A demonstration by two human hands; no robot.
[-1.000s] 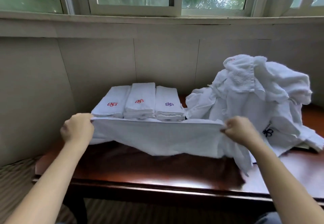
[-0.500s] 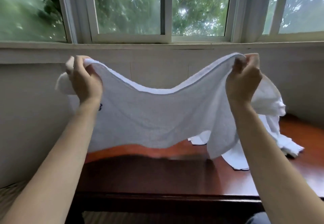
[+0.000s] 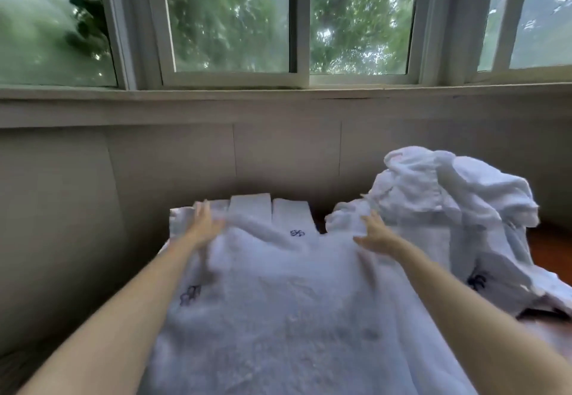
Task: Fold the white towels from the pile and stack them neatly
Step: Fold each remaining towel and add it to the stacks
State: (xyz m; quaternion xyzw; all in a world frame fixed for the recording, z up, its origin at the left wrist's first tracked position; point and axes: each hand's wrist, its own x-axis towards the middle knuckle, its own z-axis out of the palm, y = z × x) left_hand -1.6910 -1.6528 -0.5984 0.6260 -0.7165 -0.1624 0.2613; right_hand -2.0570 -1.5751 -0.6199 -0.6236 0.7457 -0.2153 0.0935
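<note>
A white towel (image 3: pixel 288 301) with a dark embroidered mark lies spread flat over the table, reaching from the near edge to the folded stacks. My left hand (image 3: pixel 204 224) rests on its far left corner with fingers straight, blurred by motion. My right hand (image 3: pixel 374 233) lies flat near its far right corner, fingers straight. Behind the spread towel, folded white towels (image 3: pixel 272 212) sit side by side in low stacks, partly covered by it. The pile of unfolded white towels (image 3: pixel 448 209) is heaped at the right.
The dark red wooden table (image 3: pixel 551 249) shows only at the far right, beside the pile. A grey panelled wall (image 3: pixel 278 153) stands close behind the stacks, under a window sill (image 3: pixel 278 97). Carpet lies at the lower left.
The towel, held up by its top corners half a second ago, now lies spread on the table. Both hands have let go and lie flat on it.
</note>
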